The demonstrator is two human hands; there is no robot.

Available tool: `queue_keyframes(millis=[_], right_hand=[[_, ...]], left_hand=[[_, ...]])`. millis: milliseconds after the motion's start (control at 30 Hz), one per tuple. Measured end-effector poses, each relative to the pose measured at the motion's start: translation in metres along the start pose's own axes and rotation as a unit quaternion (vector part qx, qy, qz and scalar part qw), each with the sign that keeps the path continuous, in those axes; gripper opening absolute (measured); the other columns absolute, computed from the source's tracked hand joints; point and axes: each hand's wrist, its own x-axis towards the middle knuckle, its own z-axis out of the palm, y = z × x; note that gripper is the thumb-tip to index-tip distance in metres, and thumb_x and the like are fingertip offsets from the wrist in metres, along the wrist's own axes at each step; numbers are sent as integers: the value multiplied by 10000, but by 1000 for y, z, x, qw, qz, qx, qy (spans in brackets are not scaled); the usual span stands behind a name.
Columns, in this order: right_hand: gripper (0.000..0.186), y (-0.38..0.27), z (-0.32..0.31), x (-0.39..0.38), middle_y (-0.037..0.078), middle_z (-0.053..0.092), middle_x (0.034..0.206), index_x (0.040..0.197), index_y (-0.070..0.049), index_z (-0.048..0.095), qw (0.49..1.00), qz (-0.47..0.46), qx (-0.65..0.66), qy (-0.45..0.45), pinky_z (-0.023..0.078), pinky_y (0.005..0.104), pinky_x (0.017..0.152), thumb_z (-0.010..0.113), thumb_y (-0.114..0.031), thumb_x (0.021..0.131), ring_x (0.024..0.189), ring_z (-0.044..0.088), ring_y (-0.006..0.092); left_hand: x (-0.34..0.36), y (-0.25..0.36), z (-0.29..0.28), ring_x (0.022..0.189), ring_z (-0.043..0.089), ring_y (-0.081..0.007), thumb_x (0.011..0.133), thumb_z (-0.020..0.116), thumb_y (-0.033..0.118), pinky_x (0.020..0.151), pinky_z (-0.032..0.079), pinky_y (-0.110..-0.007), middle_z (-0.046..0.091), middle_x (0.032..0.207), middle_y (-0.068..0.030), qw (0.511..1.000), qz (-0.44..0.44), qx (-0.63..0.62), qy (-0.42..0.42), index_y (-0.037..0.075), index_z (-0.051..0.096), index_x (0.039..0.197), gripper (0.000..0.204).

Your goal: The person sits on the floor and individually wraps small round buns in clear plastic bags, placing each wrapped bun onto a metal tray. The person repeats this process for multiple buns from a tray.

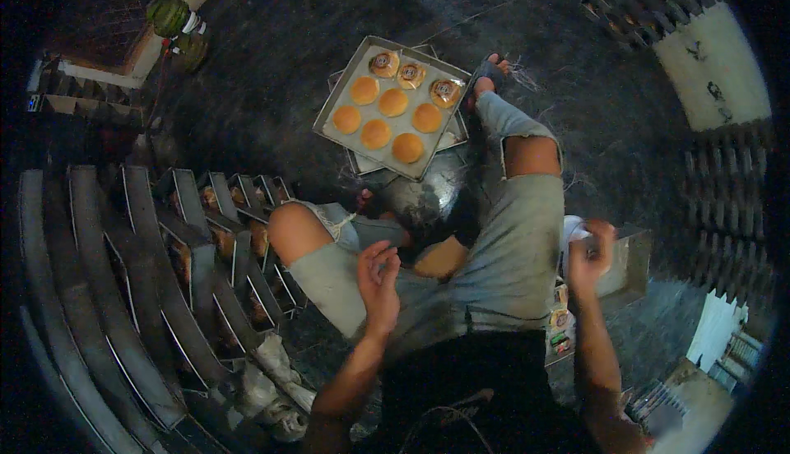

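Observation:
My left hand (378, 286) is raised over my left thigh, its fingers loosely bent and apart, with nothing visible in them. Out past my right thigh, my right hand (592, 258) has its fingers curled; whatever they hold, if anything, cannot be made out. Just beside it shows a white item (572, 230), partly hidden by the hand. Ahead of my knees, a metal tray (339, 135) carries rows of round golden buns (392, 102). Three buns in its far row sit in clear printed wrappers, among them a wrapped bun (445, 92); the others are bare.
Another tray (434, 50) lies askew beneath the bun tray. Metal racks (140, 215) holding baked goods stand close on my left. A metal box or tray (634, 265) sits at my right, with small printed packets (560, 320) nearby. More racks (728, 207) line the right side.

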Motion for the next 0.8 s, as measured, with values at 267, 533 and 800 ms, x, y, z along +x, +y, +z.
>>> queue_keyframes(millis=[267, 533, 800], right_hand=[[366, 315, -155, -150, 268, 612, 1258, 1270, -21, 655, 857, 220, -465, -22, 503, 558, 989, 575, -179, 949, 1164, 579, 465], [373, 246, -153, -112, 181, 620, 1305, 1256, 12, 634, 912, 299, -261, 100, 565, 482, 943, 692, -202, 957, 1179, 635, 347], [156, -48, -105, -7, 111, 571, 1378, 1107, -119, 479, 862, 176, 432, 199, 623, 487, 848, 603, -203, 1065, 1295, 614, 392]], left_hand=[[13, 25, 90, 1157, 607, -173, 980, 698, 79, 968, 501, -324, 601, 1305, -75, 976, 23, 15, -216, 52, 561, 1309, 357], [-22, 39, 130, 1162, 611, -181, 965, 720, 84, 984, 505, -329, 617, 1297, -85, 957, 8, 33, -288, 47, 575, 1297, 365], [-70, -3, 223, 1249, 597, -219, 1012, 676, 121, 1016, 518, -357, 625, 1314, -105, 840, -213, -146, -478, 64, 547, 1411, 424]])
